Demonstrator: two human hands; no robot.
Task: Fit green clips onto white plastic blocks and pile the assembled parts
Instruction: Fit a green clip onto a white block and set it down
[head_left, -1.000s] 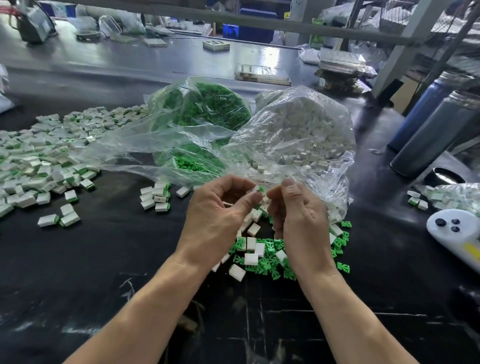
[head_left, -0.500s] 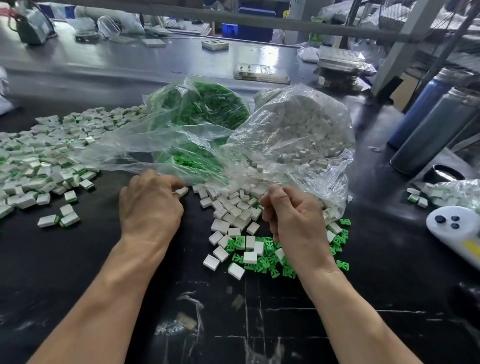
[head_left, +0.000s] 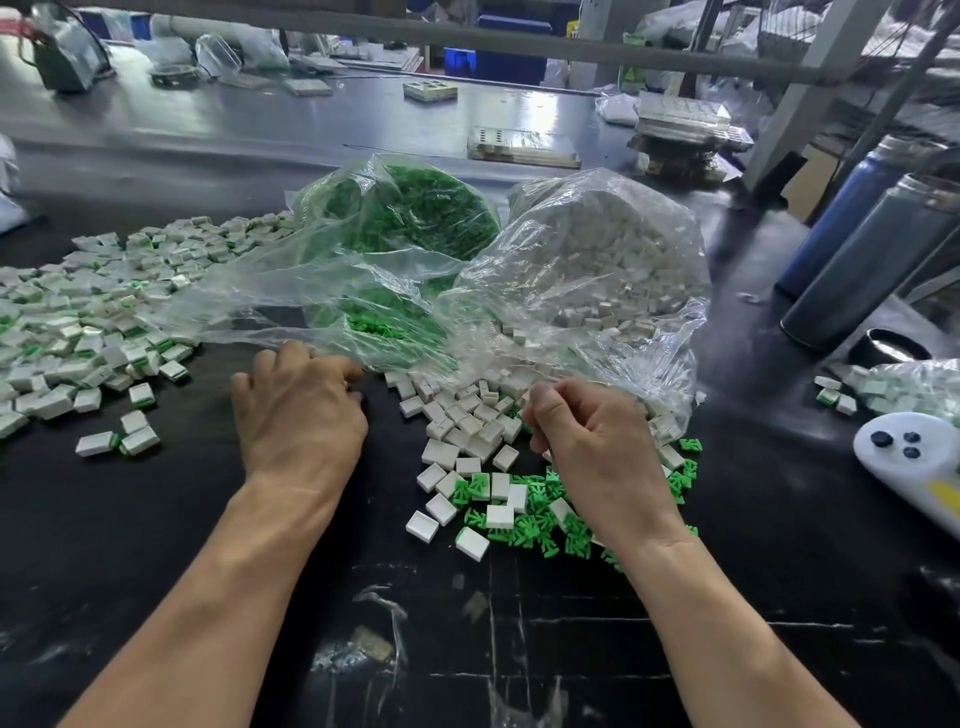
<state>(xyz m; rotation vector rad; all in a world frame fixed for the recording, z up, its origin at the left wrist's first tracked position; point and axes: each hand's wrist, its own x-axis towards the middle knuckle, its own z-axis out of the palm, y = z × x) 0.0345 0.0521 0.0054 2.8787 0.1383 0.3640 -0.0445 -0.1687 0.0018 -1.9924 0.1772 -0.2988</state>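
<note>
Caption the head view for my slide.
Both hands work beside loose white plastic blocks and small green clips.

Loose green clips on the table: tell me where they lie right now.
In the head view the loose green clips lie right of centre on the black table, mixed with white blocks, under the right hand, before the white-block bag.

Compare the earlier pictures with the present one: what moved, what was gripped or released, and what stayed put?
The left hand left the right hand, swung left and down, and now rests near the bag's plastic edge. The right hand sank slightly, fingers still curled; what it holds is hidden. Loose white blocks lie uncovered between them. Both bags and the assembled pile stayed put.
</note>
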